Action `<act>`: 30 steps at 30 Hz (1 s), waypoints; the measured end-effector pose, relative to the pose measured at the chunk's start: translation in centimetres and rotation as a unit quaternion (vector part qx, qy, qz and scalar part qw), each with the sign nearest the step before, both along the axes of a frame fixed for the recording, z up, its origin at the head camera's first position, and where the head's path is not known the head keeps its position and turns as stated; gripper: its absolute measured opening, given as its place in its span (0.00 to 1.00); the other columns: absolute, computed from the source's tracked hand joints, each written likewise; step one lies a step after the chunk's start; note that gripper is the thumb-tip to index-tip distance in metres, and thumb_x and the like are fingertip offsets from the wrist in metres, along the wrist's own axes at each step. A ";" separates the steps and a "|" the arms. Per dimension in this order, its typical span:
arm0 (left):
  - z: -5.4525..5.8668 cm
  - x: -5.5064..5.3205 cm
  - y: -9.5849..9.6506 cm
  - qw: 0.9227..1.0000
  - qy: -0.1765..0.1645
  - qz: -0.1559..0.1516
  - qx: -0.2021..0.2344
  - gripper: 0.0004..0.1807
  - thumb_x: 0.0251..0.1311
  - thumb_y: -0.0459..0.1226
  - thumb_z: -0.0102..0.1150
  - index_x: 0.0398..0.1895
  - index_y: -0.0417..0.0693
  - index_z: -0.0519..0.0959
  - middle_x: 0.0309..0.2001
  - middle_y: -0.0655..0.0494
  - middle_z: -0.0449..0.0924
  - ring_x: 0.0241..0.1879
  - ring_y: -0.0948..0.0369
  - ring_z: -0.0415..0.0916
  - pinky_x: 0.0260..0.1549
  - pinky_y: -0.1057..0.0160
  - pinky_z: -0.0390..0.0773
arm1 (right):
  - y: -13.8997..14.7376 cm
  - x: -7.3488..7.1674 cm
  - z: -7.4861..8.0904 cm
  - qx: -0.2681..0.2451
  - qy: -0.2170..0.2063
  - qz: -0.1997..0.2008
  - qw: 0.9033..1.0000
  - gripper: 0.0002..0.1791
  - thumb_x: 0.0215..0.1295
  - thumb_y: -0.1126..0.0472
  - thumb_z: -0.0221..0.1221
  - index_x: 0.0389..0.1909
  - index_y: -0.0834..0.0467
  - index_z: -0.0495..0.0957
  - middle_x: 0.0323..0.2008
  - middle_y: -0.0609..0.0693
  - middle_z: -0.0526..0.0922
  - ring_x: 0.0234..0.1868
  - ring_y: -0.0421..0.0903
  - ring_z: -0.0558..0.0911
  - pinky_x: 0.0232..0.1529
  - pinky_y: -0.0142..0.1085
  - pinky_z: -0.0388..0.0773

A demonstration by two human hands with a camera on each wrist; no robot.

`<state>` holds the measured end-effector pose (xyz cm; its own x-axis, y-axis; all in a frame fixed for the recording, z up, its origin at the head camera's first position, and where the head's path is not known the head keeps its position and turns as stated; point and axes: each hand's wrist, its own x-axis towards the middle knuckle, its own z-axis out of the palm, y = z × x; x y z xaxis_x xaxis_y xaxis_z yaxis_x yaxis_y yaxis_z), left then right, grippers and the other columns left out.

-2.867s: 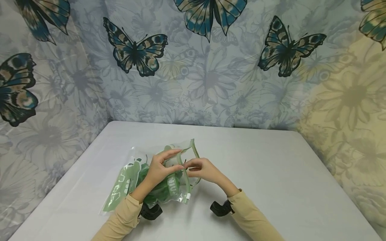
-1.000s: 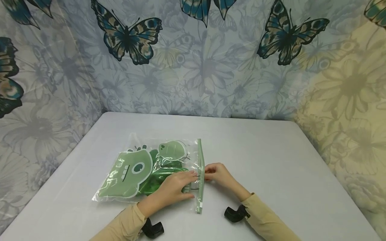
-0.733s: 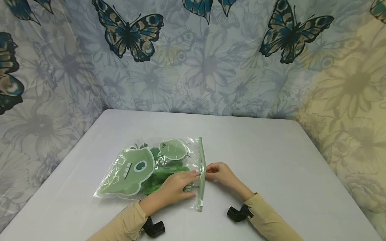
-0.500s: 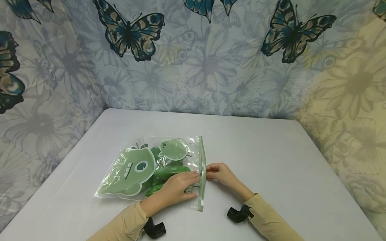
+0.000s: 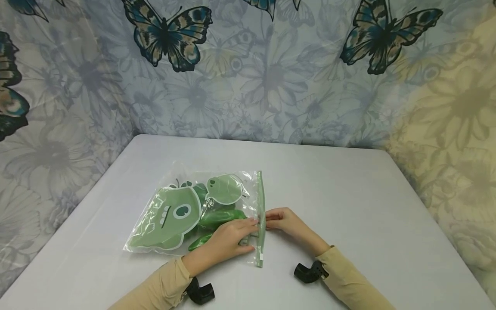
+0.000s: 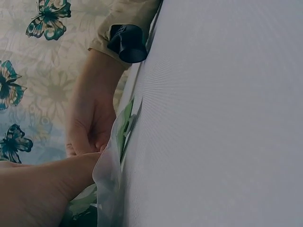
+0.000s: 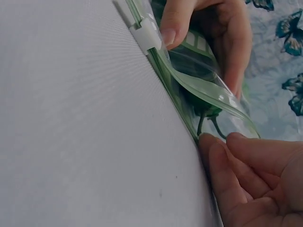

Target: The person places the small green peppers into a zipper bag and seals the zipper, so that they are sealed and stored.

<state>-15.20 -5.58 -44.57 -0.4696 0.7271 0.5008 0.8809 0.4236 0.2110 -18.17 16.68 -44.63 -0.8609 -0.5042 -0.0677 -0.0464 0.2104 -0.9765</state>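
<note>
A clear plastic zip bag (image 5: 164, 219) with a green cartoon monster print lies flat on the table. Glossy green peppers (image 5: 221, 217) show through it, their stems (image 7: 201, 124) visible from the right wrist. My left hand (image 5: 226, 239) rests on the bag by its mouth, thumb and fingers spread. At the green zip strip (image 5: 260, 193), my right hand (image 5: 284, 220) pinches the edge with thumb and fingertips. Seen from the right wrist, the strip's two sides part between the white slider (image 7: 147, 35) and my right fingertips. Part of the bag is hidden under my left hand.
The white table (image 5: 329, 193) reaches back to a butterfly-patterned cloth wall (image 5: 271, 86). Black wrist cameras (image 5: 310, 272) hang beneath both tan sleeves (image 5: 350, 275). The bag lies left of the table's middle.
Earlier the bag's mouth stood up and gaped, both hands at its rim. Since then it has been laid flat and both hands lowered. Over the last second they barely move; the view shifts slightly.
</note>
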 end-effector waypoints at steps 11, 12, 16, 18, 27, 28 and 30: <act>0.4 -0.2 0.2 0.999 -0.037 0.015 -0.027 0.26 0.45 0.47 0.66 0.47 0.45 0.77 0.53 0.50 0.72 0.54 0.57 0.67 0.52 0.62 0.63 | 1.3 2.8 1.2 0.038 0.126 -0.037 0.991 0.06 0.53 0.68 0.62 0.30 0.67 0.78 0.28 0.53 0.80 0.27 0.42 0.78 0.27 0.33 0.76; 0.4 -0.2 0.2 0.999 -0.038 0.017 -0.031 0.26 0.46 0.47 0.66 0.48 0.45 0.77 0.53 0.51 0.72 0.54 0.58 0.67 0.53 0.62 0.63 | 1.3 3.2 1.2 0.032 0.140 -0.027 0.989 0.05 0.53 0.69 0.62 0.30 0.66 0.78 0.28 0.52 0.80 0.27 0.42 0.78 0.28 0.33 0.76; 0.6 -0.3 0.3 0.997 -0.041 0.027 -0.054 0.27 0.45 0.49 0.65 0.48 0.45 0.77 0.52 0.52 0.73 0.54 0.59 0.68 0.53 0.62 0.63 | 0.9 4.4 0.7 0.011 0.217 0.016 0.976 0.07 0.51 0.70 0.63 0.32 0.66 0.77 0.30 0.54 0.79 0.30 0.44 0.79 0.31 0.35 0.77; 0.7 -0.4 0.3 0.996 -0.044 0.033 -0.068 0.27 0.45 0.51 0.65 0.48 0.45 0.77 0.52 0.53 0.74 0.53 0.59 0.68 0.53 0.63 0.63 | 0.6 4.7 0.3 0.005 0.256 0.031 0.966 0.09 0.49 0.72 0.64 0.33 0.66 0.77 0.31 0.55 0.79 0.30 0.46 0.79 0.30 0.36 0.77; 0.8 -0.6 0.6 0.991 -0.075 0.041 -0.103 0.28 0.44 0.52 0.65 0.48 0.47 0.76 0.51 0.56 0.74 0.53 0.62 0.68 0.53 0.65 0.61 | -1.0 5.6 -0.8 0.033 0.316 0.050 0.947 0.11 0.45 0.71 0.66 0.30 0.60 0.76 0.28 0.48 0.79 0.27 0.41 0.76 0.28 0.31 0.75; 0.8 -0.6 0.6 0.991 -0.077 0.041 -0.101 0.28 0.44 0.52 0.65 0.48 0.47 0.76 0.50 0.56 0.75 0.53 0.62 0.68 0.54 0.64 0.61 | -1.1 5.6 -0.9 0.033 0.317 0.047 0.947 0.11 0.45 0.72 0.66 0.29 0.59 0.76 0.28 0.48 0.79 0.26 0.40 0.76 0.28 0.31 0.75; 0.7 -0.7 0.5 0.991 -0.079 0.041 -0.098 0.28 0.44 0.51 0.65 0.48 0.47 0.76 0.50 0.56 0.75 0.53 0.62 0.68 0.54 0.64 0.61 | -1.3 5.7 -0.9 0.031 0.316 0.044 0.947 0.10 0.45 0.73 0.65 0.28 0.59 0.76 0.27 0.47 0.78 0.26 0.39 0.76 0.27 0.31 0.75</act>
<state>-15.87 -5.05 -43.84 -0.5921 0.7600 0.2681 0.8046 0.5384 0.2507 -12.50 15.42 -45.58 -0.6941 -0.5879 0.4155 -0.6376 0.2339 -0.7340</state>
